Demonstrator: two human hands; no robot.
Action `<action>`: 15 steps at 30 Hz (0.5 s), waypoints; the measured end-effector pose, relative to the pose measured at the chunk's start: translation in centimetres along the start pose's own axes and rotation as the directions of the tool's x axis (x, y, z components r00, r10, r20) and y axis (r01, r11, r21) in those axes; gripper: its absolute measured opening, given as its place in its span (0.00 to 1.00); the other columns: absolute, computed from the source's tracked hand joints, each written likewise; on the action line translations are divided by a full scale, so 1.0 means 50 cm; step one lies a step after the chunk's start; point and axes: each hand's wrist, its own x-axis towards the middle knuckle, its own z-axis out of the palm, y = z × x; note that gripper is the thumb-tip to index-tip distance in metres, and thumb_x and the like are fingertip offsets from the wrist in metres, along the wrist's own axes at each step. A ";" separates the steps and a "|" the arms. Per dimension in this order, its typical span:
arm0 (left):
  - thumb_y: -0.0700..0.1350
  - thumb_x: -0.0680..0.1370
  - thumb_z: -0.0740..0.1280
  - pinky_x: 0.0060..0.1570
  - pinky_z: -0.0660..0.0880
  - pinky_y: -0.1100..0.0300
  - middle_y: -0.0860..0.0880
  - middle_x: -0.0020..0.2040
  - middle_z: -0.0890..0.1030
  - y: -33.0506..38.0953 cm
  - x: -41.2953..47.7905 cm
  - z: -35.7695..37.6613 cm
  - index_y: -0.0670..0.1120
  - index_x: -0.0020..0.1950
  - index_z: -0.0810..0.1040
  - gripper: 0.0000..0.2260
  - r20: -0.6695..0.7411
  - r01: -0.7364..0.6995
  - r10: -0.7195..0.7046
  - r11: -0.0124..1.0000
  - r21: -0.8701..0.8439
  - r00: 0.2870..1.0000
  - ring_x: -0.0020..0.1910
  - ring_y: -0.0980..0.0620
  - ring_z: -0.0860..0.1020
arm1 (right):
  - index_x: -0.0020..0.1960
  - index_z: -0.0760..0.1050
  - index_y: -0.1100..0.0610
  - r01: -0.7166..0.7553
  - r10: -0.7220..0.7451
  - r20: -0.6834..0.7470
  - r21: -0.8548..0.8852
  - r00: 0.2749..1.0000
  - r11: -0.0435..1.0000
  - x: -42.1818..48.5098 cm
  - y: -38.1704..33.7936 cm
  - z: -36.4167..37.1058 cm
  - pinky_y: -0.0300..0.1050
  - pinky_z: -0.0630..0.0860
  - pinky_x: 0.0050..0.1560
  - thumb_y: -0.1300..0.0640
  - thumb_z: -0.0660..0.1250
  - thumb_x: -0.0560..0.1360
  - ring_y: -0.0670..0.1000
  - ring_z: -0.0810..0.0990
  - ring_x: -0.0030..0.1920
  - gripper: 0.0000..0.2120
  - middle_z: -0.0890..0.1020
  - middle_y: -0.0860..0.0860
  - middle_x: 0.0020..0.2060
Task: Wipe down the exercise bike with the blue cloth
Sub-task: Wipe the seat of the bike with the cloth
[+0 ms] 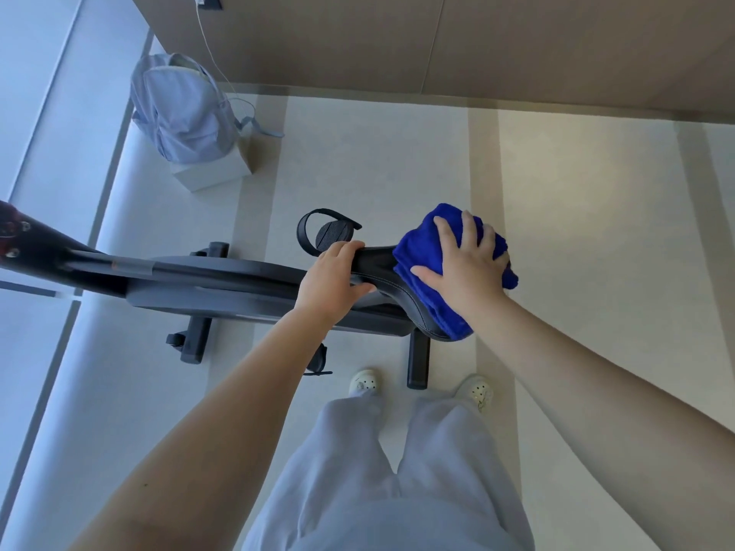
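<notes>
The blue cloth point(427, 248) is pressed onto the saddle point(378, 262) of the exercise bike point(222, 280).

The cloth is bunched over the wide rear end of the saddle and is draped down its near edge. It is pinned there by the right hand point(467, 268), whose fingers are spread and nearly straight, laid flat on the fabric with nothing clasped. The narrow front end of the saddle is gripped by the left hand point(332, 276), with the fingers curled over its far edge and the thumb laid against its near side. A strapped pedal point(334, 232) is seen just beyond the left hand. Towards the far left corner of the floor point(557, 192), a pale backpack point(183, 109) is propped on a small box point(214, 175), well apart from the bike.
</notes>
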 end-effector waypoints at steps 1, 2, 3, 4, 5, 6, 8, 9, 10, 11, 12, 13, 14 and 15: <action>0.51 0.72 0.73 0.58 0.72 0.54 0.50 0.66 0.72 0.000 0.001 0.000 0.49 0.71 0.68 0.29 -0.004 0.004 -0.004 1.000 -0.009 1.000 0.63 0.49 0.72 | 0.77 0.48 0.47 0.006 -0.005 0.023 -0.048 1.000 0.999 0.021 -0.015 -0.005 0.73 0.56 0.66 0.31 0.58 0.73 0.64 0.51 0.74 0.40 0.50 0.56 0.76; 0.51 0.72 0.74 0.58 0.71 0.55 0.51 0.65 0.73 -0.001 0.003 -0.001 0.49 0.70 0.68 0.29 -0.008 0.008 -0.008 1.000 -0.019 1.000 0.63 0.49 0.72 | 0.77 0.48 0.47 0.047 -0.044 0.038 -0.102 0.998 0.994 0.041 -0.033 -0.009 0.73 0.55 0.66 0.29 0.57 0.72 0.64 0.52 0.73 0.41 0.52 0.56 0.76; 0.51 0.71 0.74 0.58 0.71 0.55 0.51 0.64 0.74 -0.002 0.004 -0.001 0.49 0.70 0.69 0.29 -0.005 0.014 -0.014 1.000 -0.026 1.000 0.62 0.49 0.72 | 0.77 0.50 0.47 0.121 -0.114 0.052 -0.144 0.992 0.982 0.057 -0.053 -0.012 0.73 0.54 0.66 0.29 0.56 0.72 0.64 0.54 0.73 0.41 0.56 0.55 0.75; 0.51 0.71 0.74 0.57 0.71 0.56 0.50 0.64 0.74 -0.002 0.005 -0.002 0.49 0.70 0.69 0.29 -0.001 0.019 -0.019 0.999 -0.030 1.000 0.62 0.49 0.73 | 0.76 0.51 0.48 0.203 -0.195 0.064 -0.167 0.979 0.965 0.070 -0.069 -0.013 0.73 0.53 0.66 0.28 0.55 0.72 0.62 0.57 0.72 0.40 0.60 0.54 0.74; 0.51 0.71 0.75 0.56 0.70 0.58 0.50 0.63 0.74 -0.001 0.005 -0.004 0.49 0.70 0.68 0.30 0.004 0.027 -0.027 0.999 -0.029 1.000 0.61 0.49 0.73 | 0.76 0.54 0.48 0.269 -0.261 0.072 -0.173 0.963 0.947 0.081 -0.079 -0.013 0.72 0.53 0.67 0.28 0.54 0.72 0.61 0.59 0.72 0.39 0.65 0.52 0.72; 0.51 0.71 0.75 0.54 0.70 0.59 0.50 0.63 0.74 0.000 0.005 -0.005 0.48 0.70 0.68 0.30 0.006 0.033 -0.033 0.999 -0.025 0.999 0.61 0.49 0.73 | 0.75 0.57 0.47 0.306 -0.298 0.071 -0.169 0.952 0.937 0.086 -0.081 -0.013 0.72 0.53 0.67 0.28 0.54 0.72 0.59 0.61 0.71 0.37 0.68 0.50 0.70; 0.51 0.71 0.75 0.53 0.69 0.59 0.50 0.63 0.74 0.002 0.006 -0.007 0.49 0.70 0.68 0.30 0.016 0.039 -0.039 0.999 -0.025 0.999 0.60 0.50 0.73 | 0.73 0.62 0.47 0.320 -0.318 0.036 -0.141 0.948 0.937 0.078 -0.069 -0.010 0.70 0.53 0.68 0.29 0.55 0.72 0.57 0.61 0.71 0.35 0.69 0.48 0.69; 0.51 0.71 0.75 0.53 0.69 0.59 0.51 0.63 0.74 0.002 0.006 -0.008 0.49 0.70 0.68 0.30 0.018 0.039 -0.039 0.999 -0.025 0.999 0.60 0.50 0.73 | 0.72 0.63 0.47 0.321 -0.323 0.002 -0.127 0.946 0.939 0.068 -0.059 -0.005 0.70 0.52 0.68 0.30 0.56 0.72 0.57 0.60 0.72 0.35 0.69 0.48 0.69; 0.51 0.71 0.75 0.53 0.69 0.59 0.51 0.63 0.74 0.002 0.007 -0.009 0.50 0.69 0.69 0.30 0.018 0.040 -0.040 0.999 -0.024 0.999 0.60 0.49 0.73 | 0.73 0.63 0.48 0.317 -0.323 -0.037 -0.112 0.946 0.942 0.056 -0.048 0.001 0.70 0.52 0.68 0.31 0.58 0.72 0.56 0.59 0.73 0.34 0.68 0.48 0.70; 0.51 0.70 0.75 0.54 0.70 0.58 0.51 0.63 0.74 0.003 0.007 -0.010 0.50 0.69 0.69 0.29 0.020 0.041 -0.041 0.999 -0.021 0.999 0.60 0.49 0.73 | 0.73 0.63 0.48 0.304 -0.311 -0.078 -0.093 0.947 0.948 0.042 -0.036 0.005 0.70 0.53 0.68 0.32 0.59 0.73 0.57 0.58 0.74 0.33 0.66 0.48 0.71; 0.51 0.70 0.75 0.55 0.70 0.57 0.51 0.63 0.74 0.003 0.008 -0.011 0.50 0.69 0.69 0.29 0.023 0.041 -0.041 0.999 -0.018 0.999 0.61 0.49 0.73 | 0.73 0.63 0.48 0.278 -0.283 -0.114 -0.064 0.952 0.959 0.027 -0.021 0.011 0.70 0.54 0.67 0.34 0.61 0.73 0.57 0.57 0.74 0.33 0.65 0.49 0.73; 0.51 0.70 0.75 0.55 0.70 0.56 0.51 0.63 0.74 0.002 0.008 -0.011 0.50 0.69 0.69 0.29 0.025 0.043 -0.043 0.999 -0.018 0.999 0.61 0.49 0.73 | 0.74 0.63 0.48 0.245 -0.245 -0.143 -0.024 0.959 0.969 0.010 -0.001 0.016 0.70 0.57 0.66 0.35 0.62 0.73 0.58 0.57 0.74 0.33 0.63 0.49 0.74; 0.51 0.70 0.75 0.55 0.71 0.56 0.51 0.63 0.74 0.002 0.007 -0.010 0.50 0.69 0.70 0.29 0.022 0.045 -0.045 0.999 -0.020 0.999 0.61 0.49 0.73 | 0.74 0.62 0.48 0.212 -0.204 -0.170 0.026 0.964 0.977 -0.008 0.020 0.021 0.69 0.61 0.65 0.35 0.62 0.73 0.58 0.57 0.74 0.33 0.62 0.49 0.75; 0.51 0.70 0.75 0.55 0.71 0.56 0.51 0.63 0.74 0.001 0.007 -0.009 0.50 0.69 0.70 0.29 0.016 0.045 -0.044 0.999 -0.023 0.999 0.61 0.49 0.73 | 0.74 0.62 0.48 0.180 -0.160 -0.194 0.088 0.968 0.980 -0.026 0.041 0.027 0.66 0.66 0.63 0.36 0.62 0.73 0.58 0.58 0.74 0.33 0.61 0.49 0.75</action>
